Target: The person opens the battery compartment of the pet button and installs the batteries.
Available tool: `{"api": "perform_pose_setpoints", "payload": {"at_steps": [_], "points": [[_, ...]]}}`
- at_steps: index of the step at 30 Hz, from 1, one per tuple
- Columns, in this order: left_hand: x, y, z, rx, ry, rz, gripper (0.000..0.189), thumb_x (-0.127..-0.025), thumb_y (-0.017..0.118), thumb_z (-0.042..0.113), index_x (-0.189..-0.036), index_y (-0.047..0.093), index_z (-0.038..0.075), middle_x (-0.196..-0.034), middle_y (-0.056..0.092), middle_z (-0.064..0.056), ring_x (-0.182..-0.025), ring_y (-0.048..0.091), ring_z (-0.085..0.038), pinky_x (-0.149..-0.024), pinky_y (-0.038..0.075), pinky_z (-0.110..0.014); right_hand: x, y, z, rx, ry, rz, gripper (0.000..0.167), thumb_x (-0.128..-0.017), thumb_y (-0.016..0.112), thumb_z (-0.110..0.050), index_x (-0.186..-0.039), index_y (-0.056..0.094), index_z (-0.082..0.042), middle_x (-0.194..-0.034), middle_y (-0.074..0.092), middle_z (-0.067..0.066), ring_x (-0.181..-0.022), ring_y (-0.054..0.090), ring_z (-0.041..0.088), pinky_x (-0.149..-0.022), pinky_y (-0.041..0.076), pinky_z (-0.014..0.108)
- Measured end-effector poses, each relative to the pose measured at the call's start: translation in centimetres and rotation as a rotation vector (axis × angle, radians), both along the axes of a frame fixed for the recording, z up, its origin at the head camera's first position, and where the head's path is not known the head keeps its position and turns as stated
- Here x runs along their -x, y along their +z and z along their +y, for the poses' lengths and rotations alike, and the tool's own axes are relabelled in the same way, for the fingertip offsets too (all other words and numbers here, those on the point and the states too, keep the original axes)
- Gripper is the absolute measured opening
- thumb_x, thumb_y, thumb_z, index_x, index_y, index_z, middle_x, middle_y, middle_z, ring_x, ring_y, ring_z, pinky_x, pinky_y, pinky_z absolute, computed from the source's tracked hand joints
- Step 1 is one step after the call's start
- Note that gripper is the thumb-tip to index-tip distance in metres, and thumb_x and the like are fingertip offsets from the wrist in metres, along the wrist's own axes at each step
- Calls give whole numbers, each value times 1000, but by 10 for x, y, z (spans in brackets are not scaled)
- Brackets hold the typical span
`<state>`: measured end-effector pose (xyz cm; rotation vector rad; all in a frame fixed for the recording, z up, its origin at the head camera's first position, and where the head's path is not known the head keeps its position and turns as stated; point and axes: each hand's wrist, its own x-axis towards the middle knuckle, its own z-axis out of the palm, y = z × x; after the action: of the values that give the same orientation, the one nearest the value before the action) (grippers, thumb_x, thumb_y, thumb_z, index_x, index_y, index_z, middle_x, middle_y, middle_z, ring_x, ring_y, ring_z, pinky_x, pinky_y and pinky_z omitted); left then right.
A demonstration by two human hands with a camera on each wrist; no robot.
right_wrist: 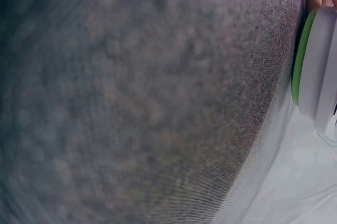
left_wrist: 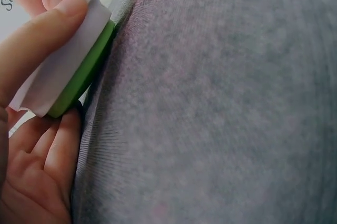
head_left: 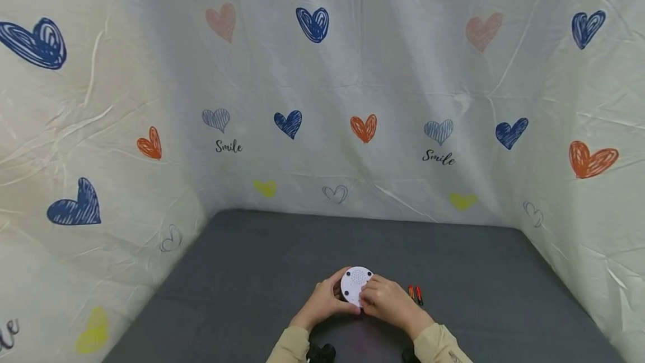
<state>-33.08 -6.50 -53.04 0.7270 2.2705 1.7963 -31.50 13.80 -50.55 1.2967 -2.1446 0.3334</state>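
Both hands grasp round white device (head_left: 355, 285) between them, low over grey mat (head_left: 252, 273), near its front edge. Left hand (head_left: 322, 302) curls around device's left side; left wrist view shows thumb (left_wrist: 37, 39) pressed on white face, fingers under green edge band. Right hand (head_left: 388, 302) covers device's right and near side, fingers curled on it. Perforated grille faces up. Two red batteries (head_left: 415, 294) lie on mat just right of right hand. Heart-print sheet (head_left: 322, 99) stands behind and at both sides.
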Motion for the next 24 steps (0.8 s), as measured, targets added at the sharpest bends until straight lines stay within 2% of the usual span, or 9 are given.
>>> {"api": "perform_pose_setpoints", "payload": {"at_steps": [6, 13, 20, 24], "points": [[0, 2, 1, -16, 8, -12, 87, -66, 85, 16, -139, 40, 8, -130, 51, -11, -113, 52, -15, -87, 47, -27, 1, -2, 2, 49, 19, -9, 16, -69, 75, -5, -79, 66, -13, -78, 60, -7, -76, 54, 9, -67, 48, 22], [0, 2, 1, -6, 10, -12, 85, -66, 85, 18, -139, 42, 10, -128, 52, -9, -112, 53, -14, -85, 48, -26, 3, -4, 2, 45, 25, 1, 20, -67, 75, -5, -81, 63, -13, -79, 60, -7, -76, 55, 9, -68, 47, 22], [1, 1, 0, -32, -16, -33, 86, -68, 83, 17, -141, 38, 9, -133, 47, -11, -116, 50, -18, -86, 47, -27, 0, 0, 1, 96, -18, -91, 19, -70, 72, -2, -87, 69, -10, -81, 62, -6, -75, 54, 4, -64, 47, 15], [1, -1, 0, -30, -8, -32, 87, -69, 83, 18, -141, 37, 9, -134, 46, -12, -117, 49, -19, -87, 47, -28, -1, 1, 2, 88, -1, -135, 16, -74, 73, -5, -89, 70, -11, -86, 63, -6, -81, 57, 5, -70, 48, 17]]}}
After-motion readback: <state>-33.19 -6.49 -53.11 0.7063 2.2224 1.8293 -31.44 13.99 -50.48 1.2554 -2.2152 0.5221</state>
